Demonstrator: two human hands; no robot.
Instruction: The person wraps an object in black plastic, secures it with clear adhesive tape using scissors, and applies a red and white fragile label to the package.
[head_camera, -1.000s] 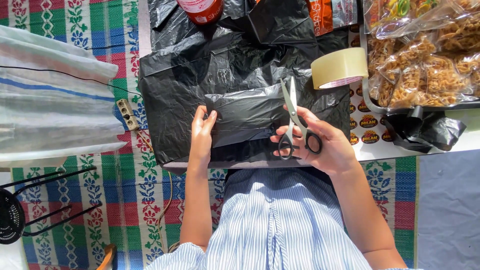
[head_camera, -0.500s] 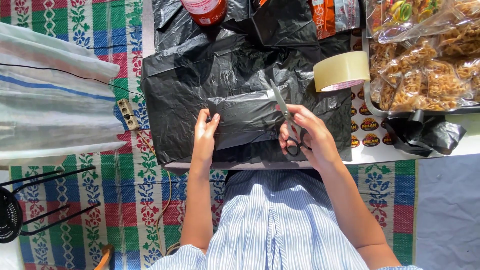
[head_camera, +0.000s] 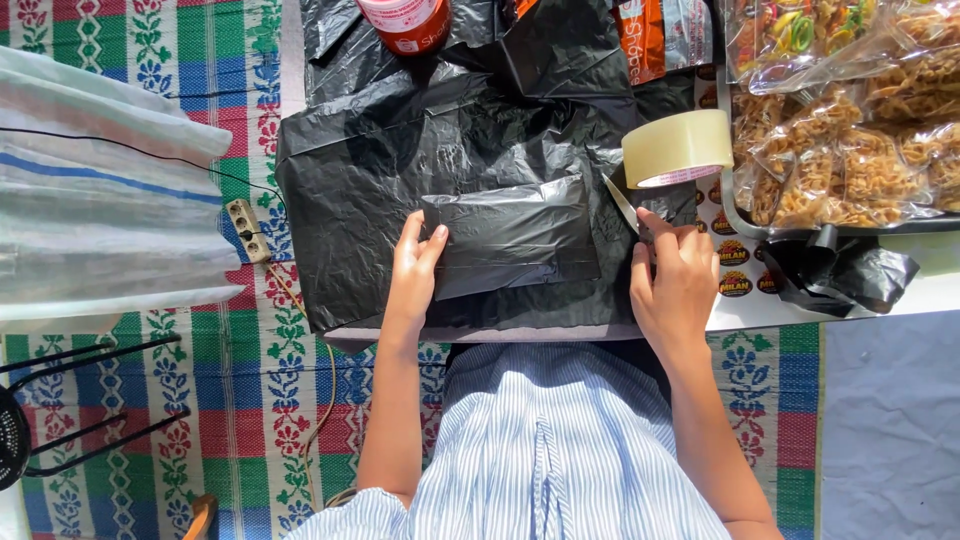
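Sunlit surface (head_camera: 800, 305) bearing black plastic-wrapped parcel (head_camera: 512, 238), long axis crosswise; left hand (head_camera: 413, 268) pressing its left end, fingers spread; right hand (head_camera: 675, 280) gripping scissors (head_camera: 626, 208), blades pointing toward tape roll (head_camera: 678, 148).

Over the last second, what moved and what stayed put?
The right hand carried the scissors from over the middle of the black wrapped packet out to its right edge, beside the tape roll; only the blade tip now shows past the fingers. The left hand stayed pressed on the packet's left end. Packet, black plastic sheet, tape roll and snack bags did not shift.
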